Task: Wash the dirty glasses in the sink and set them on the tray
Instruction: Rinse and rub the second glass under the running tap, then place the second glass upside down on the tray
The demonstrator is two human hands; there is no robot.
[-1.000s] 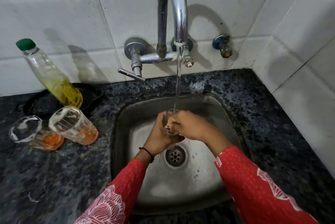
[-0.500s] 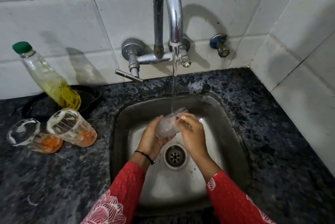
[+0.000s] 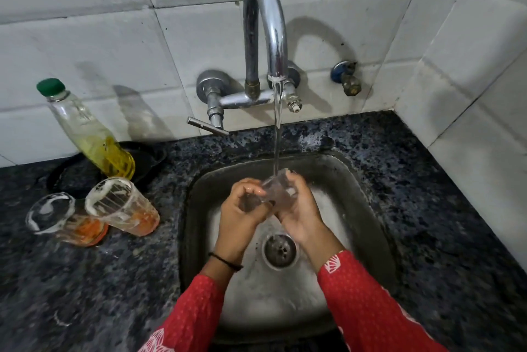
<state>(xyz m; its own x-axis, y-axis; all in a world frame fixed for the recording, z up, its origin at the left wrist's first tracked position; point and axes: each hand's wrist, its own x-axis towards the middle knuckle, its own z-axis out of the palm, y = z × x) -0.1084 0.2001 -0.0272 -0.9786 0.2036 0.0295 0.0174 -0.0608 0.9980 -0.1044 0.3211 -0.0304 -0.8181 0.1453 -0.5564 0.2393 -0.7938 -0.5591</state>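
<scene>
A clear glass is held tilted over the steel sink, right under the running water stream. My left hand grips its lower end and my right hand grips its upper side near the rim. Two dirty glasses with orange residue stand on the counter left of the sink: one nearer the sink, the other further left. A black tray lies behind them against the wall.
A chrome tap arches over the sink, its lever pointing left. A bottle of yellow liquid with a green cap stands on the tray. A small valve sticks out of the tiled wall. Dark granite counter surrounds the sink.
The glass has turned in my hands under the stream, from hidden between them to tilted with its rim up. My right hand shifted from over the glass to its right side.
</scene>
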